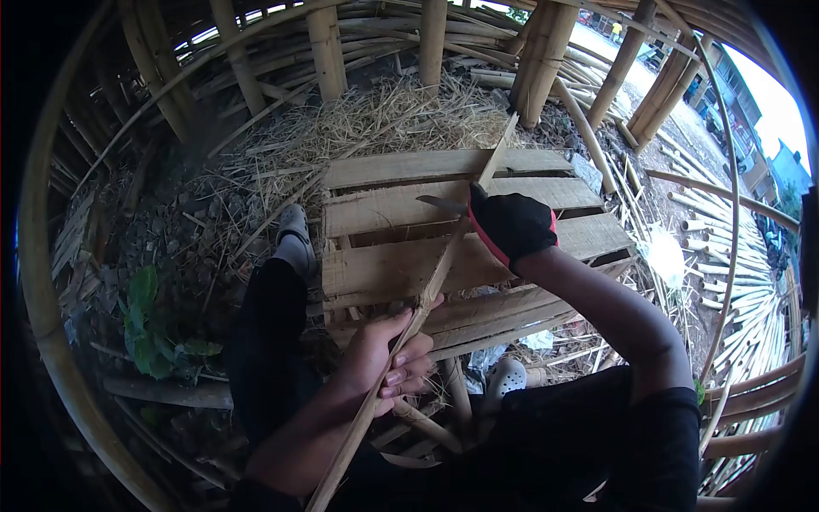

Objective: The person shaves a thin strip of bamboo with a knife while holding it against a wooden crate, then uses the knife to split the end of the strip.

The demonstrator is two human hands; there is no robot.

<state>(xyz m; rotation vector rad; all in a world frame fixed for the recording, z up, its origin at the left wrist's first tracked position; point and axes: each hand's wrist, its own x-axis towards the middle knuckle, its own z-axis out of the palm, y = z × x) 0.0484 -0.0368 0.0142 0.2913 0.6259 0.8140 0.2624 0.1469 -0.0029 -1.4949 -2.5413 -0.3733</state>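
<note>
Two hands work at one long bamboo strip [439, 277], which slants from the near left, across the slatted wooden bench [367, 264], to a tapered end beyond the bench's far edge. The left hand [369, 346], bare, is at the near side of the bench, its thumb and bent fingers curled round the strip, pinching it. The right hand [516, 224], in one black glove with a red edge, is closed over a single knife [439, 203] farther along; the blade points left, close against the strip, though I cannot tell whether its edge is biting. The glove hides the handle.

The bench top shows at least four slats, with gaps between. Two clogs [293, 224] are in view, one left of the bench and one at its near side. At the far side stand at least five bamboo posts [327, 55], with one heap of pale shavings [341, 136] between them and the bench. One leafy green plant [145, 324] grows at the left; at the right lie many bamboo poles [734, 299], too crowded to count.
</note>
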